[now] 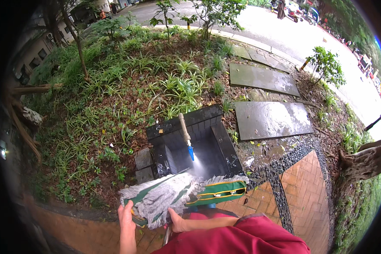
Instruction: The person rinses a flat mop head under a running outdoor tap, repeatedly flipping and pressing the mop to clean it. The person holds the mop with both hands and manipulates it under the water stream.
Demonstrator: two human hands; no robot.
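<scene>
A flat dust mop with wet grey-white yarn and green backing edged in yellow lies across the near rim of a dark stone sink. My left hand is closed on the mop head's left end. Closer to its middle, my right hand is closed against the mop's near side; its fingers are mostly hidden. Below that hand, part of a pole shows. Water sprays from the blue nozzle of a tap pipe into the sink, just beyond the yarn.
Leafy planting surrounds the sink's far and left sides. Wet stone slabs lead toward the road. On the right are brick paving, a pebble border and a tree trunk. A padlock sits on the sink's back ledge.
</scene>
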